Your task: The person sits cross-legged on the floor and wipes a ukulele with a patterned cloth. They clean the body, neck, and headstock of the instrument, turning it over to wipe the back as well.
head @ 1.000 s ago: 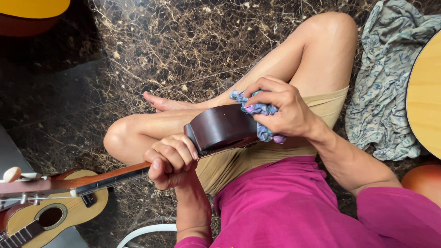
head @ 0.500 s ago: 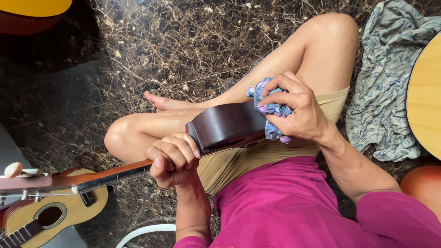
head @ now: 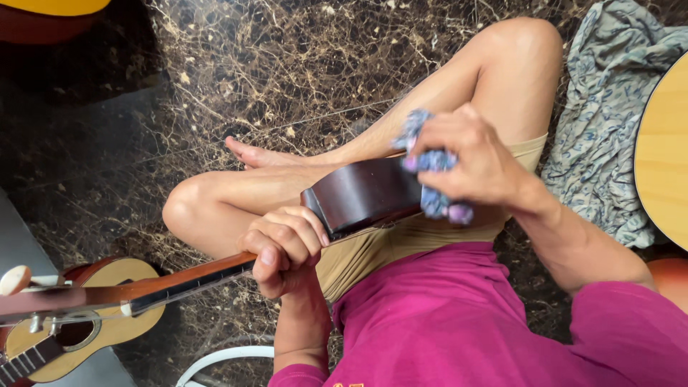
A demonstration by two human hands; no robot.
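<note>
Dark veined marble floor [head: 287,64], person seated cross-legged. Right hand [head: 473,161], closed round blue cloth [head: 430,161], has slid further along dark side of small guitar [head: 365,193] since half second ago; wiping appears mid-stroke. Left hand [head: 283,247] wrapped round neck. Guitar lies across lap between both hands. Second guitar [head: 86,315] lower left.
</note>
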